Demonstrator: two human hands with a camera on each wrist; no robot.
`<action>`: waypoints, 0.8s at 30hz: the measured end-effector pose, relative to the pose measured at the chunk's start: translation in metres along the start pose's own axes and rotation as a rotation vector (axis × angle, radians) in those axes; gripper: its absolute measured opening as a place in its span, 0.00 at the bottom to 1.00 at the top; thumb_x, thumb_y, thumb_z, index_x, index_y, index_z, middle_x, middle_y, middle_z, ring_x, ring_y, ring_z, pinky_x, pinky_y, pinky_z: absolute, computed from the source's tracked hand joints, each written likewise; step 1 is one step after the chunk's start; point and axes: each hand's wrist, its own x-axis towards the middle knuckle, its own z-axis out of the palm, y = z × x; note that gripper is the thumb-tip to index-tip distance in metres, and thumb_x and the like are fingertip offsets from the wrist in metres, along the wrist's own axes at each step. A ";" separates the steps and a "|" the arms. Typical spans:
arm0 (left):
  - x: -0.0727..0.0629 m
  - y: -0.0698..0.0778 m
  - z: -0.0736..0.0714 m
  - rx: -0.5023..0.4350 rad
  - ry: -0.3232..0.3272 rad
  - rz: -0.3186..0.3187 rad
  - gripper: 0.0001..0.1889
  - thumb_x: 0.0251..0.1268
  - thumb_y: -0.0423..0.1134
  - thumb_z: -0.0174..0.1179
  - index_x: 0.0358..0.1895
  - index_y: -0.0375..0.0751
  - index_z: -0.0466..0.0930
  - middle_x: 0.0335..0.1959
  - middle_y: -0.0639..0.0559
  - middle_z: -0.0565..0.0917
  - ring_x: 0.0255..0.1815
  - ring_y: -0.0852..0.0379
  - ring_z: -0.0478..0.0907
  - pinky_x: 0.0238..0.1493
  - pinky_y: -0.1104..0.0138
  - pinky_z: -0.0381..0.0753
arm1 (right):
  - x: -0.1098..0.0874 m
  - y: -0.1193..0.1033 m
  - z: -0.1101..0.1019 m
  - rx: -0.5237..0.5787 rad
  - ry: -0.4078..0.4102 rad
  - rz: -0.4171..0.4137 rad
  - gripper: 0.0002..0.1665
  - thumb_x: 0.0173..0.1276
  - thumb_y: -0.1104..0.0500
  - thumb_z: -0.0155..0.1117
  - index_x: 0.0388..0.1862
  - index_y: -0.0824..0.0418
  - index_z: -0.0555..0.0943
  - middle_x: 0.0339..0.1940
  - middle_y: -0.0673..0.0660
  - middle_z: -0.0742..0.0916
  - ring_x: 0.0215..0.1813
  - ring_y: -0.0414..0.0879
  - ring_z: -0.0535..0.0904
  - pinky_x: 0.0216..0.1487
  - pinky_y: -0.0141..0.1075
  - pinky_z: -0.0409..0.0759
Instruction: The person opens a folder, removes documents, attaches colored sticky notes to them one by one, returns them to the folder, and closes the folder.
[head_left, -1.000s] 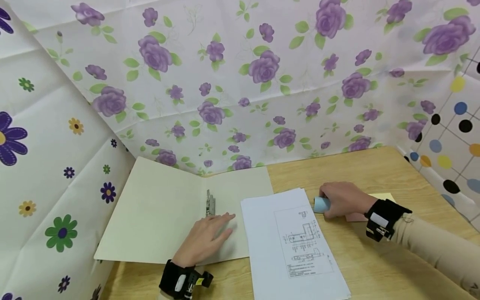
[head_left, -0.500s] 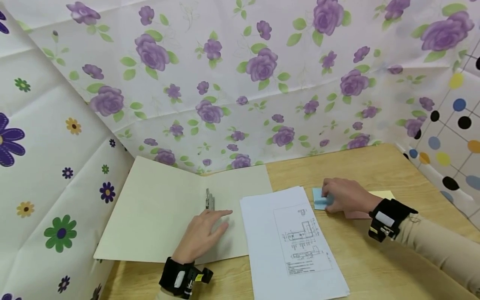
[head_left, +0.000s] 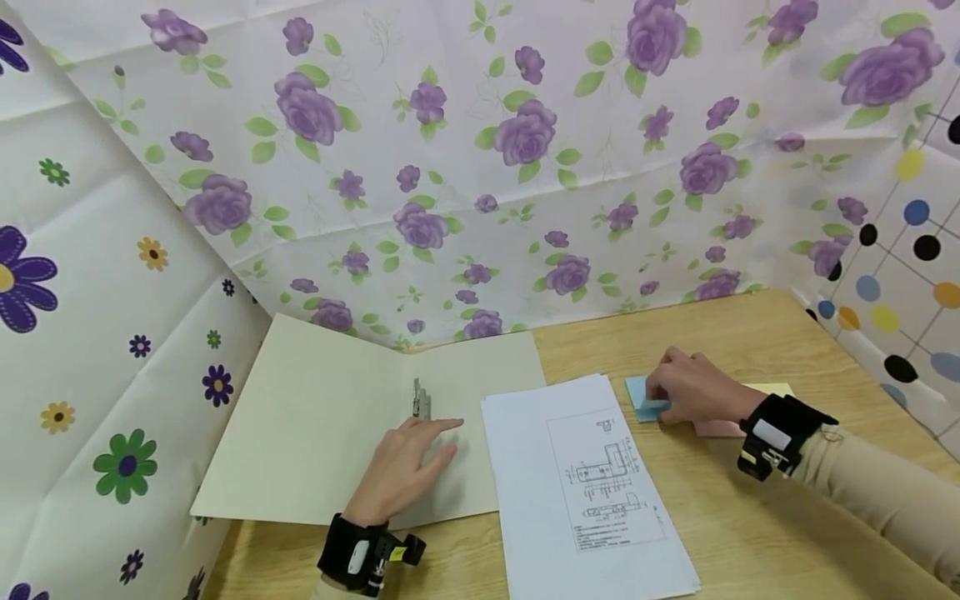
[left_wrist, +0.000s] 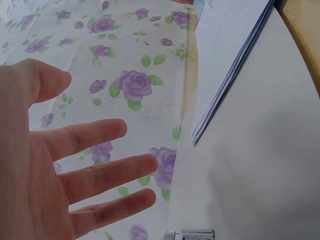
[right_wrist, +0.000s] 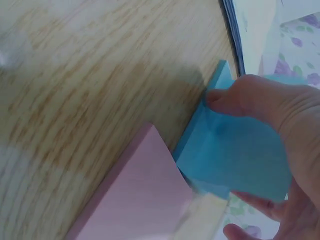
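My right hand [head_left: 697, 387] pinches the top sheet of a blue sticky note pad [head_left: 637, 393] on the table. In the right wrist view, the blue sheet [right_wrist: 245, 155] bends up from the pad, with the thumb at the pad's edge and the other fingers behind the sheet. A pink sticky note pad [right_wrist: 140, 195] lies beside it, partly under the hand in the head view. My left hand [head_left: 405, 467] is over an open cream folder [head_left: 315, 425], near its metal clip [head_left: 422, 402], fingers spread and holding nothing.
A stack of printed drawing sheets [head_left: 555, 467] overlaps the folder's right side. A yellow sticky note pad [head_left: 776, 389] shows behind the right wrist. Flowered cloth walls [head_left: 450, 208] enclose the wooden table [head_left: 742, 333] at the back and sides.
My right hand has shifted slightly right. The blue sheet, curled over a second ago, now shows a flat pad beneath with a raised fold at my fingers. My left hand has barely moved.
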 end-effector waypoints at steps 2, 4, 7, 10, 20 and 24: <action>0.001 0.000 -0.001 0.001 0.002 -0.005 0.19 0.85 0.45 0.62 0.70 0.50 0.89 0.65 0.49 0.94 0.65 0.41 0.89 0.66 0.41 0.85 | 0.000 0.001 -0.003 -0.009 0.003 -0.025 0.17 0.58 0.55 0.91 0.46 0.51 0.95 0.45 0.50 0.93 0.57 0.57 0.83 0.52 0.58 0.79; 0.001 -0.001 -0.004 0.005 0.005 -0.015 0.19 0.85 0.46 0.62 0.70 0.50 0.89 0.65 0.48 0.94 0.65 0.41 0.89 0.66 0.41 0.85 | 0.001 0.002 -0.007 -0.021 0.010 -0.059 0.19 0.59 0.53 0.92 0.48 0.52 0.95 0.47 0.51 0.94 0.56 0.56 0.86 0.52 0.58 0.84; 0.000 -0.001 -0.008 0.010 0.014 -0.024 0.19 0.85 0.46 0.61 0.70 0.50 0.89 0.65 0.48 0.94 0.65 0.41 0.88 0.65 0.41 0.85 | 0.004 0.005 -0.012 0.012 0.001 -0.089 0.13 0.59 0.54 0.91 0.39 0.52 0.94 0.41 0.47 0.93 0.44 0.46 0.85 0.44 0.46 0.85; -0.001 -0.003 -0.010 0.018 0.027 -0.026 0.18 0.85 0.45 0.62 0.70 0.50 0.89 0.64 0.48 0.94 0.64 0.42 0.89 0.64 0.41 0.86 | 0.005 0.006 -0.014 0.062 -0.044 -0.081 0.13 0.62 0.60 0.88 0.29 0.50 0.87 0.29 0.42 0.86 0.32 0.37 0.73 0.35 0.34 0.71; 0.000 -0.004 -0.011 0.021 0.039 -0.002 0.18 0.84 0.45 0.62 0.70 0.51 0.90 0.63 0.49 0.94 0.63 0.44 0.89 0.63 0.43 0.86 | 0.003 0.010 -0.012 0.161 -0.077 -0.086 0.16 0.60 0.66 0.79 0.27 0.48 0.81 0.25 0.42 0.77 0.29 0.34 0.65 0.34 0.31 0.61; 0.005 -0.003 -0.013 0.062 0.096 0.079 0.18 0.80 0.42 0.67 0.67 0.49 0.91 0.59 0.49 0.96 0.57 0.46 0.89 0.56 0.47 0.87 | 0.006 0.013 -0.023 0.208 -0.037 -0.092 0.14 0.62 0.67 0.78 0.28 0.48 0.84 0.26 0.41 0.81 0.30 0.34 0.67 0.35 0.31 0.65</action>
